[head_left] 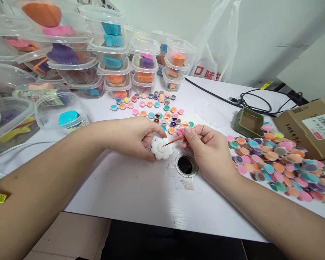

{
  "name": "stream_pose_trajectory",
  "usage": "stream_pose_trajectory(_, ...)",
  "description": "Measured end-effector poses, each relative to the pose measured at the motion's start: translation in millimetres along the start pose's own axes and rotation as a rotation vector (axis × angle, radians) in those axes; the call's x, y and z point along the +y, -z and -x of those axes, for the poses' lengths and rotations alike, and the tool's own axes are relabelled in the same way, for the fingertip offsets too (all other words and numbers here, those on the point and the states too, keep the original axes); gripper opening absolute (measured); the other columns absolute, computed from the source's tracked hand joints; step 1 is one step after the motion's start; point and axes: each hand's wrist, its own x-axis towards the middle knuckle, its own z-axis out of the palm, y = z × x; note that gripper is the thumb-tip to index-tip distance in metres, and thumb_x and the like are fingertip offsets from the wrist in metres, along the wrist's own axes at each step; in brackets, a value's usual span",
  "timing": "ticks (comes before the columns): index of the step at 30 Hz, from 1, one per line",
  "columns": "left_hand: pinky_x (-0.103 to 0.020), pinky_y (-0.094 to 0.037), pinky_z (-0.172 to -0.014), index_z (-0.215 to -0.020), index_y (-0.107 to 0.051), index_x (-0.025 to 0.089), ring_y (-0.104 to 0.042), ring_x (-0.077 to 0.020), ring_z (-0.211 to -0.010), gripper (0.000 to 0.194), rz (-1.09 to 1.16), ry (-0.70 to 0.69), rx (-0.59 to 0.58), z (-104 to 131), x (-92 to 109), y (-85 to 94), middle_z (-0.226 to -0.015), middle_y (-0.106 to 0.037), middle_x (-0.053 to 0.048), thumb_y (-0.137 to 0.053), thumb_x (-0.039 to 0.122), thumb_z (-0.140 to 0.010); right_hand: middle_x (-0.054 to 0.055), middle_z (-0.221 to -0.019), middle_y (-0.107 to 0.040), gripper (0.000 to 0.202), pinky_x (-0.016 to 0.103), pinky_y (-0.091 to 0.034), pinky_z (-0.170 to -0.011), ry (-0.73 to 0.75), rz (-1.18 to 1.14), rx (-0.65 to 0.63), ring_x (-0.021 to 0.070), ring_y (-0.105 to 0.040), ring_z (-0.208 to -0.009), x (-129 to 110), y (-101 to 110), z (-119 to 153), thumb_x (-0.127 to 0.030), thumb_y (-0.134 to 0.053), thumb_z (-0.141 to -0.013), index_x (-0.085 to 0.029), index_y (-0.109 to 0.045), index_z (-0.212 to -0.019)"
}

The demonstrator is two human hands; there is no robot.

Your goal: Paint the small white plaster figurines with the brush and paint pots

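Left hand [137, 137] pinching a white flower-shaped piece [162, 148] above the white table [141, 187], right hand [209, 148] gripping a thin red paintbrush [176, 139], its tip at the flower's centre, white plastic bag [213, 50] behind with red Chinese characters beginning "口味", brown cardboard box [310, 126] bearing handwriting.

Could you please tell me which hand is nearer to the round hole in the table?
Right. The right hand, holding the brush, is close by the right rim of the hole; the left hand is farther off to its left, at the white flower.
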Motion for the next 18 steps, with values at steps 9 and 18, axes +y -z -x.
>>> stream_pose_trajectory(9, -0.026, -0.033, -0.044, -0.107, -0.074, 0.031, -0.043, -0.0105, -0.046, 0.035, -0.041, -0.049, 0.014, -5.7, -7.7, -1.9, -0.056, -0.051, 0.006, -0.076, 0.037, -0.072, 0.005, -0.068, -0.072, 0.041, 0.027, -0.050, -0.047, 0.022, 0.059, -0.003, 0.0162, -0.065, -0.057, 0.5, -1.1, -1.2, -0.061, -0.078, -0.080, -0.022, -0.066, -0.076)
stream_pose_trajectory(18, -0.024, -0.033, -0.045, -0.105, -0.074, 0.028, -0.042, -0.0085, -0.047, 0.032, -0.045, -0.074, 0.029, -4.0, -7.0, -2.6, -0.057, -0.056, 0.007, -0.074, 0.036, -0.075, 0.006, -0.069, -0.073, 0.040, 0.029, -0.053, -0.047, 0.050, 0.089, -0.016, 0.0192, -0.069, -0.059, 1.7, -0.7, -1.6, -0.061, -0.075, -0.082, -0.024, -0.065, -0.076)
